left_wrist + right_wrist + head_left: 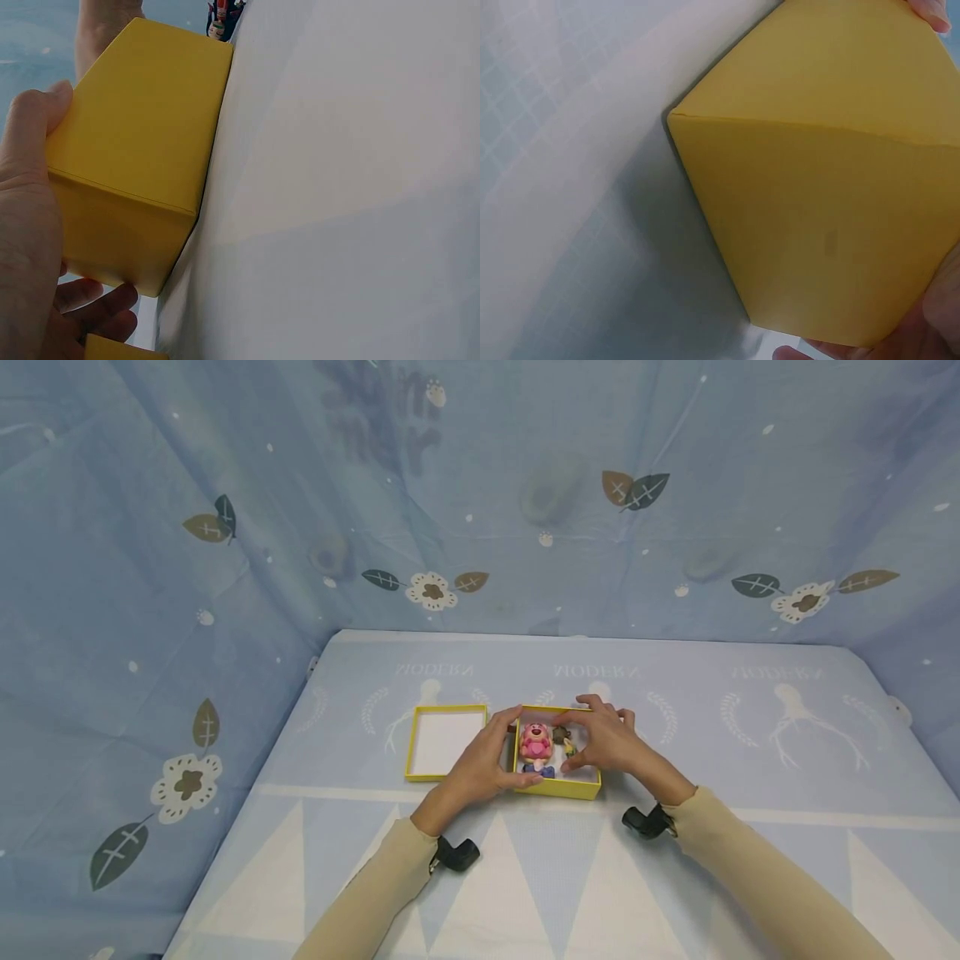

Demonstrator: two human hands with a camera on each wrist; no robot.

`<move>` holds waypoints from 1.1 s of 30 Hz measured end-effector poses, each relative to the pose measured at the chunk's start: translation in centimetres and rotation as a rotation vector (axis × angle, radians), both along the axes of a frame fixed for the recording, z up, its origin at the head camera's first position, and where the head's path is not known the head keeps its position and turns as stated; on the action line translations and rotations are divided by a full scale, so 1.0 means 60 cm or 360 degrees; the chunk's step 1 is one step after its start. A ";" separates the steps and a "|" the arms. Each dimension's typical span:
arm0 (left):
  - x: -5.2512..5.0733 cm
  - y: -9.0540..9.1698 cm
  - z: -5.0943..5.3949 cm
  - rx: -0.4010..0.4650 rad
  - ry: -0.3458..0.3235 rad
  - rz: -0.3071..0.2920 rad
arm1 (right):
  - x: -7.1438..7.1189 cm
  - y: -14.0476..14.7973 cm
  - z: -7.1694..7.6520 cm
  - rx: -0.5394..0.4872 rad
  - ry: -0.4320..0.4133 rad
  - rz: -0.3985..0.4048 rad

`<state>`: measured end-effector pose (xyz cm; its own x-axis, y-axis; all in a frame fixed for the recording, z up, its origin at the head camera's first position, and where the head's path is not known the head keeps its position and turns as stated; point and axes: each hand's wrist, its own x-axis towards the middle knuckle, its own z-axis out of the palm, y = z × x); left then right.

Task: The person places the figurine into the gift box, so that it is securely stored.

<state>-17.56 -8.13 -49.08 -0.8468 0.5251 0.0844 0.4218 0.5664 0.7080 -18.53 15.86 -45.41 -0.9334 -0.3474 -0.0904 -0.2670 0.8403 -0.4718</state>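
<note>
A yellow open box (566, 788) with a pale inside stands on the table. In it lie a pink bear figurine (536, 742) with a blue lower part and a smaller figurine (569, 748) with a brown head and yellow body. My left hand (483, 762) grips the box's left side, thumb along the front wall and fingers toward the back corner. My right hand (609, 739) reaches over the right wall, thumb and index finger inside at either end of the smaller figurine, which they appear to pinch. Both wrist views mostly show the box's yellow outer walls (142, 112) (817, 225).
Left of the box lies its shallow yellow-rimmed lid (408, 752), white inside up. A patterned cloth covers the table (735, 860), and a blue printed curtain (495, 510) hangs behind. A small red and dark item (220, 19) shows at the left wrist view's top edge.
</note>
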 end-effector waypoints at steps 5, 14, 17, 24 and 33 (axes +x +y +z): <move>0.000 0.000 -0.001 -0.0018 -0.0003 0.0004 | 0.001 -0.001 0.003 0.0009 -0.0019 0.0006; 0.000 0.000 -0.001 -0.0004 0.0023 -0.0017 | 0.003 0.002 0.007 0.0044 -0.0018 0.0043; 0.000 0.000 -0.001 -0.0010 0.0029 -0.0012 | 0.003 0.001 0.008 0.0076 0.0012 0.0047; 0.000 0.000 0.003 0.0020 0.0014 -0.0022 | 0.003 -0.001 0.010 0.0146 0.0039 0.0041; 0.000 0.000 0.002 0.0016 0.0032 -0.0022 | 0.004 -0.001 0.011 0.0134 0.0046 0.0044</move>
